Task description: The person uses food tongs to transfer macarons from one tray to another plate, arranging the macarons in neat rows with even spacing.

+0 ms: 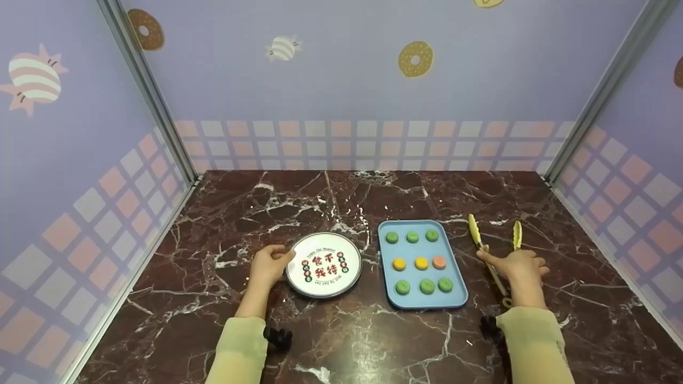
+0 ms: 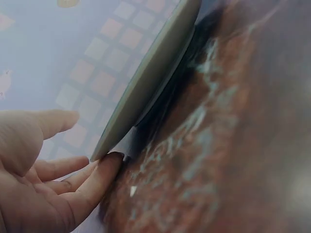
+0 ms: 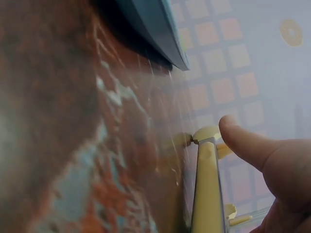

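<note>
Since the left hand (image 1: 268, 265) just has fingertips (image 2: 112, 161) under the plate (image 1: 323, 250), thumb apart, any lift could tip it; the right hand (image 1: 522, 269) spreads loosely over the tongs (image 3: 207, 187) beside the tray (image 1: 419, 249), so they might skid.

Soft even light, glare on tabletop (image 1: 360, 338), blurry wrist views

Tongs (image 1: 497, 279) partly behind right hand (image 1: 520, 269)

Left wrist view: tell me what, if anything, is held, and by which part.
Nothing is held: fingers of the left hand touch the plate at its rim, thumb clear.
</note>
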Motion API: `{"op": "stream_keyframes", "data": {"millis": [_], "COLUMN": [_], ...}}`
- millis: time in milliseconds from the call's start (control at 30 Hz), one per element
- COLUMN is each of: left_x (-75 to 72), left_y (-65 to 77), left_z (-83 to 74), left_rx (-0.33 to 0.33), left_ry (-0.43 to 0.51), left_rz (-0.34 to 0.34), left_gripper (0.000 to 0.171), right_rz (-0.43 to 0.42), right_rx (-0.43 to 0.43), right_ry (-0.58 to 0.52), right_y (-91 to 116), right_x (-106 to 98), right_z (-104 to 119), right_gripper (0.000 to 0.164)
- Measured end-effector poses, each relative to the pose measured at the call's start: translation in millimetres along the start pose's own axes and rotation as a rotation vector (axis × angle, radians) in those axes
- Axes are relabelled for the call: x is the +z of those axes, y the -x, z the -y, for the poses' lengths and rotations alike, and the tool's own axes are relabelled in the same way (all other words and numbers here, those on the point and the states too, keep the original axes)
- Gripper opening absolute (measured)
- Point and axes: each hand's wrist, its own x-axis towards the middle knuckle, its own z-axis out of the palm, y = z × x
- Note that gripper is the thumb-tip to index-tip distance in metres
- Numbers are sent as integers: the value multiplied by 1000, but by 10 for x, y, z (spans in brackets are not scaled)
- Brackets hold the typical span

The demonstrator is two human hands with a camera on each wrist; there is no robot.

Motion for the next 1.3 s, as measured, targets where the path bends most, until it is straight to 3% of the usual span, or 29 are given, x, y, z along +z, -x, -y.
{"op": "stream_keyframes", "data": {"millis": [300, 700, 1133, 1300], "left_x": [34, 30, 25, 26], "left_y": [23, -9, 4, 12], "left_z": [67, 147, 140, 137], "left_rx": [16, 50, 62, 41], "left_ry": [23, 48, 53, 94], "left_rz": [-7, 1, -8, 1], "left_gripper": [47, 40, 39, 39], "right_rz": [-25, -33, -30, -12], "right_rx": [-54, 4, -21, -27], "right_ry": [5, -112, -83, -65], "right_y": [-29, -32, -29, -27], "right_x": [90, 132, 69, 33], "right_z": [-19, -14, -26, -46], "right_gripper": [116, 118, 110, 109]}}
